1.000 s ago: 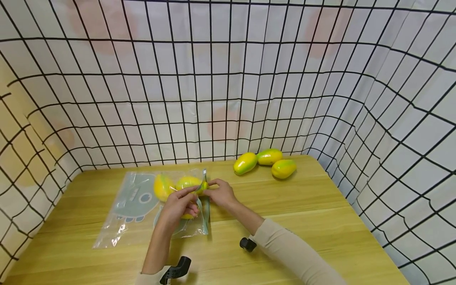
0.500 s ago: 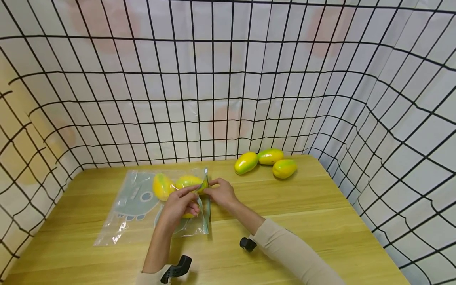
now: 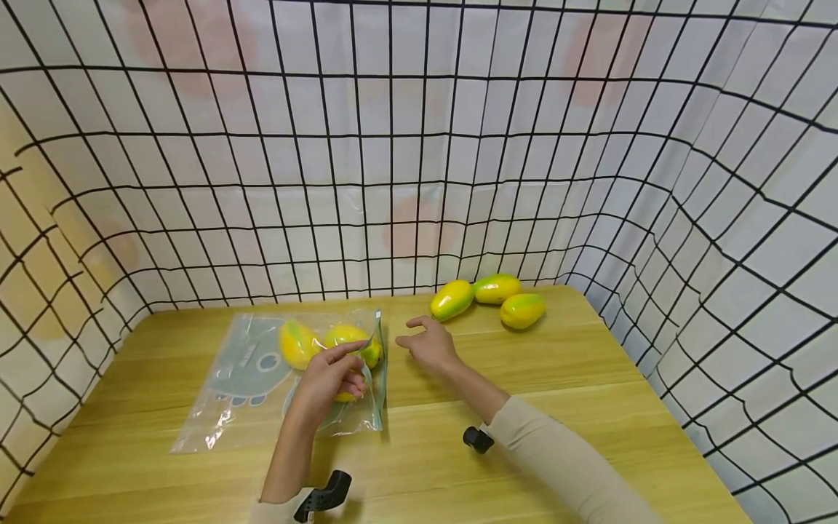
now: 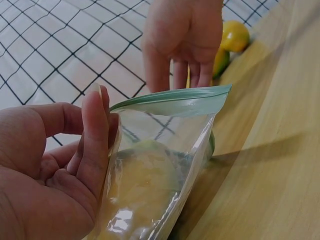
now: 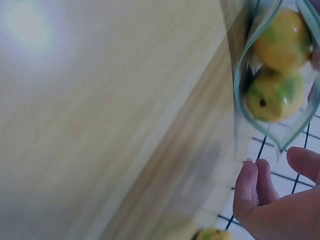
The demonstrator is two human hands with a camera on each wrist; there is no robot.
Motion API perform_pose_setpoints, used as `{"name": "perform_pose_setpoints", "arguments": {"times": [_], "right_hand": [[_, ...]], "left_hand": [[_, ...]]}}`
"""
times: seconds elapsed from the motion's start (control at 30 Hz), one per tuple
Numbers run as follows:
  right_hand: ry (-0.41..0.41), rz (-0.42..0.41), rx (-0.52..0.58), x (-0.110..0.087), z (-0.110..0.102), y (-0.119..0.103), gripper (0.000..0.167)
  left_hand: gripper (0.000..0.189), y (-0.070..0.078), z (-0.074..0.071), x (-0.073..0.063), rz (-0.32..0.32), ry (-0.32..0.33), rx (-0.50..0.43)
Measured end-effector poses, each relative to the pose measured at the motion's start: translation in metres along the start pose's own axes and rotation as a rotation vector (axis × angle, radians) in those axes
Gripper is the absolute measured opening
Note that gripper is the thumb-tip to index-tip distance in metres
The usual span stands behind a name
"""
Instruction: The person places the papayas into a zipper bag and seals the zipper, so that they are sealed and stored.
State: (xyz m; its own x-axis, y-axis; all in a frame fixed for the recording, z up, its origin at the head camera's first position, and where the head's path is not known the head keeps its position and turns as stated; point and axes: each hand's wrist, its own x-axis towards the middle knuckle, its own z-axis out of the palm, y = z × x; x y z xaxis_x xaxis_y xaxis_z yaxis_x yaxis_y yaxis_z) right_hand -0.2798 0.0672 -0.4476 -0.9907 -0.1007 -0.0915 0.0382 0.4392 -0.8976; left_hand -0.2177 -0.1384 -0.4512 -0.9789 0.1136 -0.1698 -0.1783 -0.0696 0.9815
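The clear plastic zip bag with a green sealing strip (image 3: 288, 378) lies on the light wooden table (image 3: 524, 407), its mouth turned toward the table's right half. The left hand (image 3: 327, 378) pinches the upper lip of the bag mouth between thumb and curled fingers. The right hand (image 3: 428, 342) hovers just beside the bag mouth, fingers loosely spread, holding nothing and touching nothing; the two hands are apart.

Head view: two yellow-green mango-shaped fruits (image 3: 324, 343) sit inside the bag near its mouth, side by side. Three more yellow-green fruits (image 3: 487, 297) lie in a group at the far right of the table, well apart from the bag. A grey cartoon print (image 3: 252, 367) shows on the bag's left part. A black-grid wire screen backed with white cloth (image 3: 419, 145) encloses the table on three sides.

Left wrist view: the green sealing strip (image 4: 172, 97) stands raised off the table, held at its left end by the left hand's fingers (image 4: 95, 135); one fruit shows blurred through the film. The right hand (image 4: 182, 37) hangs beyond the strip, fingers pointing down.

Right wrist view: the bag mouth (image 5: 272, 75) gapes open in a pointed oval, and both fruits are seen straight through the opening, a detail the head view does not resolve. The table surface here is blurred.
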Motion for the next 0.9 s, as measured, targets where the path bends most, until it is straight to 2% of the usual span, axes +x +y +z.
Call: {"name": "perform_pose_setpoints", "arguments": {"times": [0.23, 0.5, 0.7, 0.9], "right_hand": [[0.056, -0.037, -0.094, 0.005, -0.022, 0.001, 0.046], [0.083, -0.040, -0.163, 0.010, -0.042, 0.007, 0.057], [0.108, -0.059, -0.266, 0.021, -0.061, 0.009, 0.059], [0.118, -0.081, -0.286, 0.036, -0.079, 0.003, 0.064]], "left_hand": [[0.040, -0.002, 0.000, 0.001, -0.007, 0.017, -0.002], [0.041, -0.002, 0.000, 0.002, 0.001, 0.008, -0.012], [0.042, 0.000, 0.000, 0.000, 0.004, -0.001, -0.014], [0.042, 0.000, 0.000, 0.000, 0.008, 0.005, -0.010]]}}
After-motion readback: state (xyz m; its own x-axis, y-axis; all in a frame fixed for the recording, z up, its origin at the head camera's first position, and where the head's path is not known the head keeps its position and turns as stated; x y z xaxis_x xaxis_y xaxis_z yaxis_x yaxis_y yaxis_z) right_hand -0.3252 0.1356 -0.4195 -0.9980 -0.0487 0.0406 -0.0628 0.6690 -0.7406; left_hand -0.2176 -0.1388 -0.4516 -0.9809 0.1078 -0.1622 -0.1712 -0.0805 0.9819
